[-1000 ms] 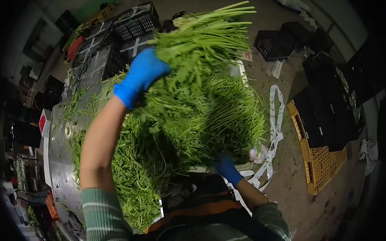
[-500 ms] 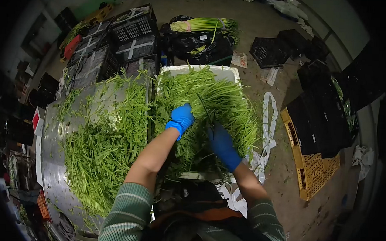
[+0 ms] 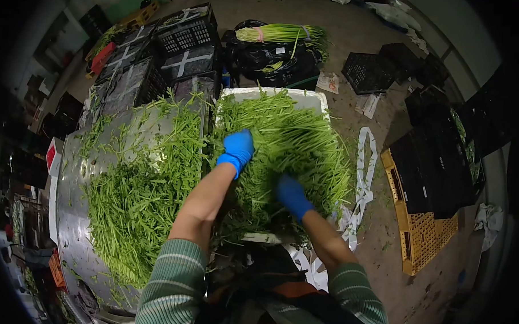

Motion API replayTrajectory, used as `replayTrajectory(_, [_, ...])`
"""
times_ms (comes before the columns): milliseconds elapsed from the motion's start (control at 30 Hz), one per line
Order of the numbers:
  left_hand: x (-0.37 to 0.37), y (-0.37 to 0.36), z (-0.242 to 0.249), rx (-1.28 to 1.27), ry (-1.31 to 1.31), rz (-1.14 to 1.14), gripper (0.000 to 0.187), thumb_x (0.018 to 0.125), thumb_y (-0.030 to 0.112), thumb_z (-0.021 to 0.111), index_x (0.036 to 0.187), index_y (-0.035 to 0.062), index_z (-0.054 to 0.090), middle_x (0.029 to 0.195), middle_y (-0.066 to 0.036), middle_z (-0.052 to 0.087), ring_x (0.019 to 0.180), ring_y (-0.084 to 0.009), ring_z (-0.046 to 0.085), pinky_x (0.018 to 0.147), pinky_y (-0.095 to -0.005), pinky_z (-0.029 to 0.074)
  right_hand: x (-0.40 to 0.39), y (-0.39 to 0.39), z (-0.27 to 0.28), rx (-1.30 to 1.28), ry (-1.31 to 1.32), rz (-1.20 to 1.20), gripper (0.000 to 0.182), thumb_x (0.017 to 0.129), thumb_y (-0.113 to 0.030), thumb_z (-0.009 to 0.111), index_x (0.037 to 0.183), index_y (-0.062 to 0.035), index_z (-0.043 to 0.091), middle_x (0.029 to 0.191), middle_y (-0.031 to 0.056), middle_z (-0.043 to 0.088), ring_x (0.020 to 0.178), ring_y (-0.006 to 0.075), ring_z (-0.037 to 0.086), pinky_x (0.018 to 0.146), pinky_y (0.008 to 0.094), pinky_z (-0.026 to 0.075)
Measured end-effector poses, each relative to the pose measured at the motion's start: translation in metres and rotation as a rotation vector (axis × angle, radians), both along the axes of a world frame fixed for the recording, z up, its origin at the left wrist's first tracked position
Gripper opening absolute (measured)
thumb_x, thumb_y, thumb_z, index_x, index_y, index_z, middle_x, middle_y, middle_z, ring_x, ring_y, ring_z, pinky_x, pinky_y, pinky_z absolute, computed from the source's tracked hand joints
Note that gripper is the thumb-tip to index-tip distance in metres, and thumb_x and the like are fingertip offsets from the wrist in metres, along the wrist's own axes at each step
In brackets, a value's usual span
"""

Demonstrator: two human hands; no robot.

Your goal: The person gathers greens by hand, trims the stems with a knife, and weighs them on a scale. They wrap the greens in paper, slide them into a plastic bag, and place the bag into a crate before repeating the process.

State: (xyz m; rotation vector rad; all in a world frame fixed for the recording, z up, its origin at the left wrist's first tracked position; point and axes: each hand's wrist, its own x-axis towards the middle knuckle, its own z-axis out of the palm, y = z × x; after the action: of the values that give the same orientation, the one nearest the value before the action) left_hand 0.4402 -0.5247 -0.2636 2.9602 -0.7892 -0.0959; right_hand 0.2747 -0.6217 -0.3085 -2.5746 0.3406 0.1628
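Observation:
A white box (image 3: 273,93) holds a heap of green leafy stems (image 3: 312,127). My left hand (image 3: 238,147), in a blue glove, is closed over the stems at the left of the heap; what its fingers grip is hidden. My right hand (image 3: 292,194), also gloved in blue, lies lower and to the right among darker leaves, its fingers smeared by motion. To the left, a metal table (image 3: 75,212) bears another pile of loose greens (image 3: 138,209).
Black crates (image 3: 184,33) stand at the back left. Bundled long stems (image 3: 281,33) lie on black plastic (image 3: 274,62) behind the box. White strapping (image 3: 364,177), a black crate (image 3: 368,73) and a yellow pallet (image 3: 422,239) are on the right.
My left hand has shifted slightly left and up. My right hand has moved a little down, and the dark stalk that stood between the hands no longer shows.

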Motion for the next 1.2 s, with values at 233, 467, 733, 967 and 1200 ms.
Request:
replayTrajectory(233, [0.022,0.097,0.135,-0.841,0.717,0.058,0.053,0.058,0.015,0.072,0.099,-0.0093,0.048,0.090,-0.013,0.058,0.080,-0.0177,0.056,0.071,-0.0293,0.046,-0.014,-0.002,0.022,-0.243,0.138,0.174,0.022,0.077,-0.020,0.048,0.089,-0.0056,0.058,0.077,0.0161,0.060,0.072,0.0304,0.059,0.063,0.0395,0.047])
replayTrajectory(467, [-0.034,0.143,0.169,-0.850,0.358,-0.126,0.040,0.061,0.013,0.066,0.096,-0.0005,0.054,0.085,-0.013,0.061,0.075,-0.0175,0.058,0.070,-0.0288,0.045,0.006,0.047,0.192,0.628,-0.551,0.142,0.059,0.069,-0.033,0.067,0.113,-0.0009,0.046,0.097,0.0182,0.057,0.091,0.0267,0.056,0.077,0.0328,0.044])
replayTrajectory(733, [-0.097,0.139,0.181,-1.578,0.321,-0.176,0.045,0.061,0.004,0.065,0.103,-0.0012,0.051,0.092,-0.008,0.059,0.084,-0.0160,0.055,0.076,-0.0293,0.045,0.033,0.131,0.137,1.257,-0.440,0.502,0.068,0.063,-0.016,0.075,0.117,0.0012,0.038,0.110,0.0114,0.049,0.099,0.0227,0.049,0.084,0.0340,0.040])
replayTrajectory(967, [-0.132,0.162,0.193,-1.576,0.643,-0.123,0.070,0.063,0.010,0.073,0.121,0.0006,0.035,0.113,-0.010,0.050,0.103,-0.0181,0.048,0.089,-0.0322,0.039,0.040,0.115,0.130,0.846,-0.595,0.636,0.047,0.064,-0.008,0.070,0.105,-0.0017,0.049,0.101,0.0090,0.054,0.090,0.0182,0.052,0.077,0.0310,0.044])
replayTrajectory(1200, [-0.130,0.249,0.139,-0.976,0.434,0.076,0.055,0.066,0.025,0.071,0.112,0.0057,0.049,0.109,-0.011,0.054,0.096,-0.0204,0.051,0.085,-0.0319,0.040,0.058,0.014,0.173,0.396,-0.653,0.506,0.026,0.082,-0.014,0.049,0.104,-0.0010,0.052,0.093,0.0094,0.055,0.079,0.0226,0.054,0.065,0.0312,0.047])
